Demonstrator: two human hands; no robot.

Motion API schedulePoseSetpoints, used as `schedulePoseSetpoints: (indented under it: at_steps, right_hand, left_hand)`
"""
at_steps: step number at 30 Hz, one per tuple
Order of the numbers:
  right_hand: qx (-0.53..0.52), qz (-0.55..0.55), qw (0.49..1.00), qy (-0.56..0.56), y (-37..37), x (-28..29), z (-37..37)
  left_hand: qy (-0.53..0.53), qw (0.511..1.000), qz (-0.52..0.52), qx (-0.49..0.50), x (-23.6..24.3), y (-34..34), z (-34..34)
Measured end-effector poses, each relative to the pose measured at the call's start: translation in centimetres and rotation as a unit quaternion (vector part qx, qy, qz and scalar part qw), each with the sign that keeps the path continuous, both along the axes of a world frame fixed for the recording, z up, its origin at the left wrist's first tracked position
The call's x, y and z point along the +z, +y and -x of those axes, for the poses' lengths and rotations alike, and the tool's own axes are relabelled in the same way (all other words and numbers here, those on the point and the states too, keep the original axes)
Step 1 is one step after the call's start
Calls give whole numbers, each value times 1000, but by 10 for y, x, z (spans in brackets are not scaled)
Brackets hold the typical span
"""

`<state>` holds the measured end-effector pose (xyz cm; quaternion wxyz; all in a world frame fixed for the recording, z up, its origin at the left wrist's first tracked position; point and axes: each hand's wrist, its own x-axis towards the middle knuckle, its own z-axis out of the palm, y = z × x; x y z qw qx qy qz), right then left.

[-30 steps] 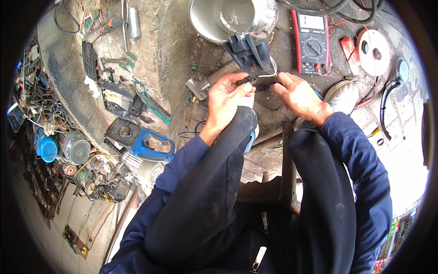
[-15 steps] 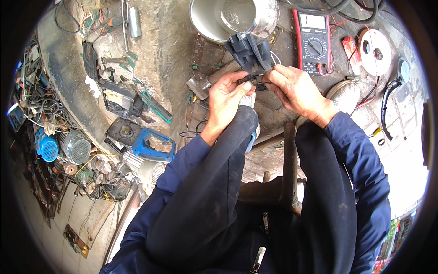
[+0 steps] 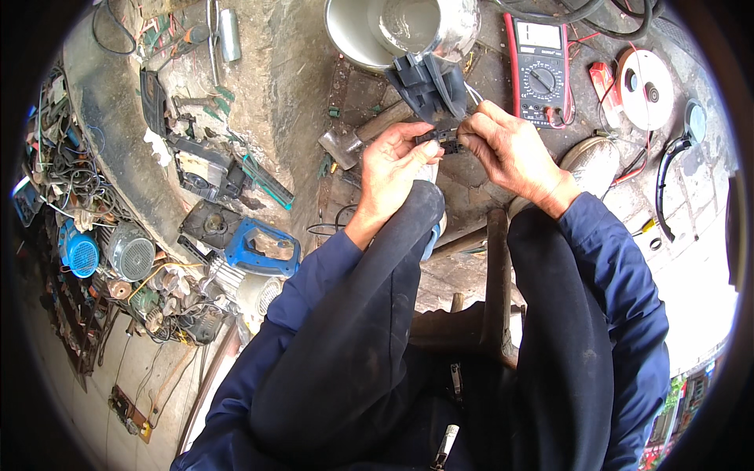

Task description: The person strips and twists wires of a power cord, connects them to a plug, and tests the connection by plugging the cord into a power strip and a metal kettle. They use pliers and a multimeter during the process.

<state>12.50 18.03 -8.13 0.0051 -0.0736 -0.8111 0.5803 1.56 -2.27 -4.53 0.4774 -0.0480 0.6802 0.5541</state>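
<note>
My left hand [image 3: 390, 165] pinches a small black plastic part [image 3: 448, 141] between thumb and fingers, above my left knee. At that part's right end, my right hand [image 3: 506, 153] has its thumb and fingertips pressed together; whatever they grip is hidden. Just beyond both hands is a larger black plastic housing [image 3: 428, 85] with ribs and slots. Pale wires [image 3: 473, 93] run down from beside the housing toward my right fingers.
A shiny metal pot [image 3: 357, 35] stands beyond the housing. To the right are a red-edged multimeter [image 3: 540, 74] and a white spool [image 3: 644, 90]. A hammer [image 3: 342, 149] lies left of my hands. Farther left sit a blue tool housing [image 3: 263, 247] and heaped motor parts [image 3: 132, 253].
My right fingertips have shifted slightly right, uncovering more of the small black part. My left hand keeps its hold in nearly the same place.
</note>
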Motion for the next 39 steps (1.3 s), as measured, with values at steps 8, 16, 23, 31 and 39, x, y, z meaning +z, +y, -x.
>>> schedulePoseSetpoints:
  at_steps: [8,16,23,31,39]
  right_hand:
    - [11,-28,999,-9,-2,3,1]
    - [4,-28,1000,-14,-3,4,2]
    - [0,-27,1000,-17,-4,4,2]
    - [-3,-22,1000,-11,-4,4,2]
    - [-10,-11,1000,-19,-6,6,3]
  left_hand:
    - [-11,1000,4,9,1,1,0]
    - [-5,1000,11,0,1,1,0]
    - [-7,1000,11,2,0,1,0]
    - [-5,1000,17,1,0,0,0]
    - [-5,1000,1,25,0,1,-7]
